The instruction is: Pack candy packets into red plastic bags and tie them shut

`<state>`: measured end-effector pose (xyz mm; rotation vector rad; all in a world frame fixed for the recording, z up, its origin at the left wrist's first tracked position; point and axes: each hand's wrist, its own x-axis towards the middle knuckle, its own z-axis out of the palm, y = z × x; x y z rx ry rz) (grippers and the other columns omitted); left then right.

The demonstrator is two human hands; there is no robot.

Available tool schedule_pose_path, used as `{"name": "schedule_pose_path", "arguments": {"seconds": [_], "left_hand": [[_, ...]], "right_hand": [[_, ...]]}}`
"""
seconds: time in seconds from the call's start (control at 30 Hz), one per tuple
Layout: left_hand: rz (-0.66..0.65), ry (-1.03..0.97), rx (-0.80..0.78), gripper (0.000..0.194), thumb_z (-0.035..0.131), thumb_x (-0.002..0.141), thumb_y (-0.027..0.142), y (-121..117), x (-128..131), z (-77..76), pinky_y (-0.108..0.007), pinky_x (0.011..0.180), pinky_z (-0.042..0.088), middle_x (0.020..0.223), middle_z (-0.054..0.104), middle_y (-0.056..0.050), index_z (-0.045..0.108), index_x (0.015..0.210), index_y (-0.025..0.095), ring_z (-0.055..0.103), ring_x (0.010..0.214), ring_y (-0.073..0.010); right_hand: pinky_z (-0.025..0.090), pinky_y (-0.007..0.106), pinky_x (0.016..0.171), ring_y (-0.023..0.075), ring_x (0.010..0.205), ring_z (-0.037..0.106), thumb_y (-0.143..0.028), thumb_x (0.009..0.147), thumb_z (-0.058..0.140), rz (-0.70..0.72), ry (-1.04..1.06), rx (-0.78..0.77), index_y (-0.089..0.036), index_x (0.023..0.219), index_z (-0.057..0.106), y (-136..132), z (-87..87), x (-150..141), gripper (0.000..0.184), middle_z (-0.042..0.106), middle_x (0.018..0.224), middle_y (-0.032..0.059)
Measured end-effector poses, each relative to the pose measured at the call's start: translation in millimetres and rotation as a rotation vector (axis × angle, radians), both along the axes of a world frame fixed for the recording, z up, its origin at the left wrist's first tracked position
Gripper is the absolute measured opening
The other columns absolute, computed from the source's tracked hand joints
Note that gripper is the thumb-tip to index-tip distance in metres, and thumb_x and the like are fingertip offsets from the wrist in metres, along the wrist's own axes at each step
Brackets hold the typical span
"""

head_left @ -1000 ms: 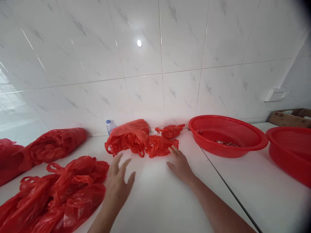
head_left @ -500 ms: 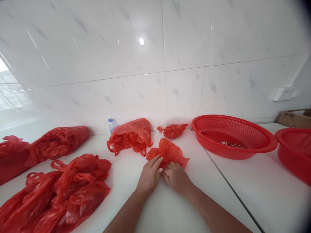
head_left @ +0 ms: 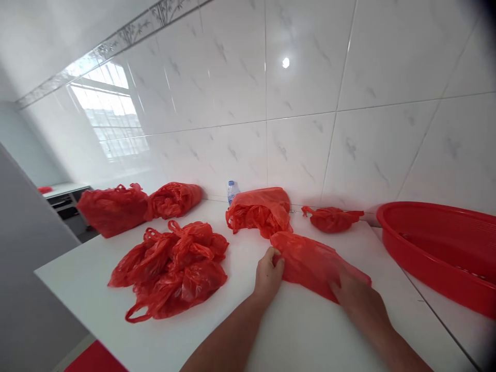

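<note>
A thin red plastic bag lies stretched out and flattened on the white table in front of me. My left hand is closed on its left end, thumb and fingers pinching the edge. My right hand is at the bag's right part, its fingers blurred by motion; whether they are inside the bag or on top of it I cannot make out. Just behind it, a folded red bag stuffed with more bags rests near the wall. To the right of that sits a small knotted red bag.
Several filled, tied red bags lie heaped on the left. Behind them are a larger red bag and a rolled red bundle. A plastic bottle stands by the tiled wall. A big red basket occupies the right side.
The view has turned left. The crumpled bag is now spread out lengthwise; my hands have moved apart, the left at one end and the right toward the other.
</note>
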<state>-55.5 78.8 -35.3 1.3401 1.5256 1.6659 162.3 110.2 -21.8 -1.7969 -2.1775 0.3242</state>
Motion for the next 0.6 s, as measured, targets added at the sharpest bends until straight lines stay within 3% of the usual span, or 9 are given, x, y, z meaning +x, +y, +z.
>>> {"name": "schedule_pose_path", "arguments": {"seconds": [0.07, 0.3, 0.43, 0.53, 0.6], "left_hand": [[0.028, -0.189, 0.052, 0.008, 0.053, 0.077, 0.027, 4.2, -6.4, 0.8, -0.023, 0.057, 0.035, 0.064, 0.046, 0.004, 0.047, 0.074, 0.022, 0.042, 0.058, -0.0116], [-0.011, -0.414, 0.089, 0.021, 0.053, 0.078, 0.037, 6.8, -15.4, 6.3, -0.022, 0.057, 0.037, 0.066, 0.046, 0.004, 0.039, 0.074, 0.021, 0.042, 0.058, -0.0101], [-0.07, -0.456, 0.062, 0.023, 0.055, 0.078, 0.036, 4.0, -15.8, 6.4, -0.021, 0.055, 0.035, 0.063, 0.046, 0.005, 0.041, 0.069, 0.02, 0.041, 0.056, -0.0092], [-0.105, -0.472, 0.045, 0.024, 0.057, 0.077, 0.036, 2.8, -16.0, 8.0, -0.021, 0.054, 0.034, 0.061, 0.046, 0.005, 0.045, 0.065, 0.019, 0.04, 0.056, -0.0087], [-0.142, -0.481, 0.03, 0.024, 0.058, 0.076, 0.036, 2.1, -14.8, 10.2, -0.021, 0.054, 0.034, 0.06, 0.048, 0.005, 0.049, 0.064, 0.018, 0.041, 0.055, -0.0086]], "right_hand": [[0.039, 0.034, 0.052, 0.0267, 0.065, 0.062, -0.033, 0.083, 0.036, -0.047, 0.022, 0.01, -0.02, 0.138, 0.034, 1.6, 3.2, 2.7, 0.057, 0.066, 0.072, 0.0068], [0.04, 0.032, 0.055, 0.0225, 0.066, 0.062, -0.029, 0.086, 0.034, -0.132, 0.032, 0.056, -0.021, 0.129, 0.042, 1.7, 15.0, 6.4, 0.044, 0.065, 0.076, 0.006], [0.042, 0.031, 0.055, 0.0244, 0.08, 0.06, -0.019, 0.085, 0.039, -0.104, -0.102, 0.277, -0.018, 0.12, 0.051, -10.3, 14.3, -4.7, 0.038, 0.063, 0.095, 0.0125], [0.045, 0.033, 0.062, 0.0267, 0.088, 0.057, -0.008, 0.081, 0.042, 0.004, -0.202, 0.474, -0.017, 0.099, 0.063, -23.5, 15.4, -20.0, 0.029, 0.061, 0.102, 0.015], [0.046, 0.037, 0.072, 0.0274, 0.094, 0.055, -0.001, 0.079, 0.04, 0.104, -0.183, 0.587, -0.018, 0.093, 0.066, -30.0, 16.4, -30.0, 0.033, 0.061, 0.104, 0.0142]]}}
